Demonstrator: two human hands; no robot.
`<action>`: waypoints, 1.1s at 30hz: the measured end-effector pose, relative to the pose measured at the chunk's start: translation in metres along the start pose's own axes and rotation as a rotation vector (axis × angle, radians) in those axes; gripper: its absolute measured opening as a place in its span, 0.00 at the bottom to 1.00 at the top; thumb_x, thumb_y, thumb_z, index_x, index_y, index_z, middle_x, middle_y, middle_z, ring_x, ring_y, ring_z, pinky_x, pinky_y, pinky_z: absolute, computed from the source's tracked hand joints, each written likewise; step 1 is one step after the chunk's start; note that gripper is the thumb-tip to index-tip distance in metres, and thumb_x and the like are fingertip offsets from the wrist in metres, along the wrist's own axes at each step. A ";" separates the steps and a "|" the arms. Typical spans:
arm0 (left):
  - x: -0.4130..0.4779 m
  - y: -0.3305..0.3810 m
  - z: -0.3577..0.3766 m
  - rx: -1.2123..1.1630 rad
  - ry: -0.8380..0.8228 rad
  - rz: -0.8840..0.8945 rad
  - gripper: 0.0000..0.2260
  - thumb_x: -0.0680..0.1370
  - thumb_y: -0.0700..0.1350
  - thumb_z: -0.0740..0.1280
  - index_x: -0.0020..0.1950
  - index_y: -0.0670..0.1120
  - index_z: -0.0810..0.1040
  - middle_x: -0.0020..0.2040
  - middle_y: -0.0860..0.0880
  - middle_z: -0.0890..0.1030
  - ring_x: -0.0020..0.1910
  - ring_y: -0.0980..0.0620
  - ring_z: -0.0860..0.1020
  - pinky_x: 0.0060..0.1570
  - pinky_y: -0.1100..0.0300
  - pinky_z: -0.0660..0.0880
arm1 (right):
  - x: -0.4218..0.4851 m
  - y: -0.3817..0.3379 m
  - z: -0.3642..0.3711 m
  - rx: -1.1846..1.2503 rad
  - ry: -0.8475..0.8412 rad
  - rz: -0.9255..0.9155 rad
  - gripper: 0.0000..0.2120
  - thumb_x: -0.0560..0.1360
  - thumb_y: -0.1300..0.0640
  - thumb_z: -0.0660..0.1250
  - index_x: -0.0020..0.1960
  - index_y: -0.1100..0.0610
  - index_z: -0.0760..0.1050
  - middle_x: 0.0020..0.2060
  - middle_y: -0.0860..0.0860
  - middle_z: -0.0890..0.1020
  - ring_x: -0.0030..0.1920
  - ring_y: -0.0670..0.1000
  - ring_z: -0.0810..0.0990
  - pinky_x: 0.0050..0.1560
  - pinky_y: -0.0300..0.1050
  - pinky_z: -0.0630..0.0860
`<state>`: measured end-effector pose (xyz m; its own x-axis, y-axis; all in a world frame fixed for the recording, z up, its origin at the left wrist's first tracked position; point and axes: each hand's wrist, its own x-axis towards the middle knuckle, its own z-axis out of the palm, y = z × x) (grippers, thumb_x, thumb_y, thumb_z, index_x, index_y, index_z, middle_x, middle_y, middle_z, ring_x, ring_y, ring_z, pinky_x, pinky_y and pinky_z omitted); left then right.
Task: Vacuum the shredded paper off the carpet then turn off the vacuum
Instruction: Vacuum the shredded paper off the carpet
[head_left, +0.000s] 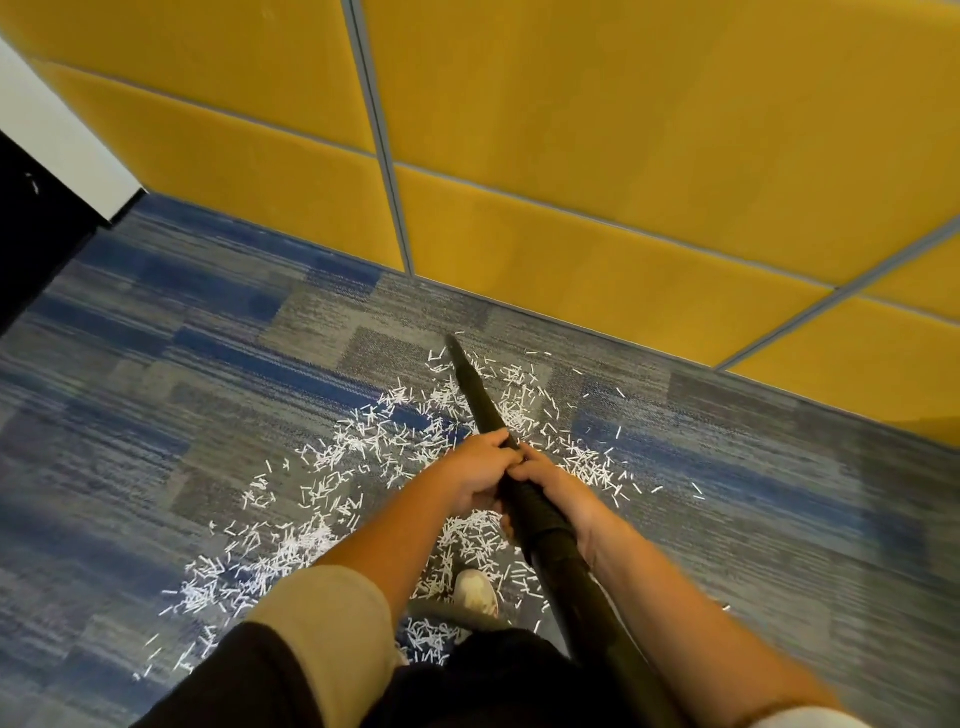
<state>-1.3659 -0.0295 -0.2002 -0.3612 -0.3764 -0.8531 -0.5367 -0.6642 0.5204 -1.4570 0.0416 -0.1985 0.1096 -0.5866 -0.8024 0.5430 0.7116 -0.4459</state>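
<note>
Here both hands grip the black vacuum wand (480, 400): the left hand (480, 467) is wrapped around the smooth tube, and the right hand (558, 486) is closed just behind it on the ribbed cuff. The wand looks stiff and light, so this two-handed hold near its middle should steer it well. Its tip reaches toward twelve o'clock, close to the yellow wall panels (571, 156). The shredded paper (337, 452) lies scattered on the blue-grey carpet (156, 364), thickest from seven to ten o'clock of the hands, thinner around two. The strips look feather-light, likely to scatter. A shoe (475, 592) stands among them at six o'clock.
</note>
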 end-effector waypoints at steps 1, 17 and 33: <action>0.000 0.001 0.002 0.016 0.002 0.003 0.24 0.81 0.40 0.58 0.76 0.52 0.58 0.56 0.46 0.74 0.42 0.52 0.75 0.35 0.60 0.76 | 0.000 0.000 -0.002 -0.006 0.006 -0.005 0.18 0.78 0.64 0.56 0.65 0.51 0.64 0.34 0.61 0.75 0.22 0.54 0.74 0.21 0.41 0.74; 0.017 0.010 0.023 0.005 -0.023 -0.014 0.24 0.81 0.40 0.59 0.76 0.52 0.59 0.59 0.46 0.75 0.51 0.47 0.76 0.55 0.48 0.76 | -0.003 -0.004 -0.024 0.072 0.055 -0.029 0.16 0.77 0.64 0.57 0.62 0.49 0.67 0.32 0.60 0.75 0.23 0.54 0.73 0.22 0.42 0.75; 0.008 0.004 -0.007 -0.039 0.066 -0.019 0.24 0.81 0.40 0.59 0.76 0.51 0.59 0.61 0.45 0.74 0.45 0.50 0.76 0.39 0.57 0.76 | 0.009 -0.008 0.001 -0.075 -0.073 -0.020 0.18 0.78 0.64 0.56 0.65 0.50 0.65 0.35 0.60 0.75 0.23 0.52 0.75 0.22 0.41 0.74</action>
<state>-1.3659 -0.0394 -0.2053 -0.2992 -0.4042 -0.8644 -0.5127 -0.6959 0.5029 -1.4595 0.0308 -0.2017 0.1616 -0.6257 -0.7632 0.4825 0.7247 -0.4920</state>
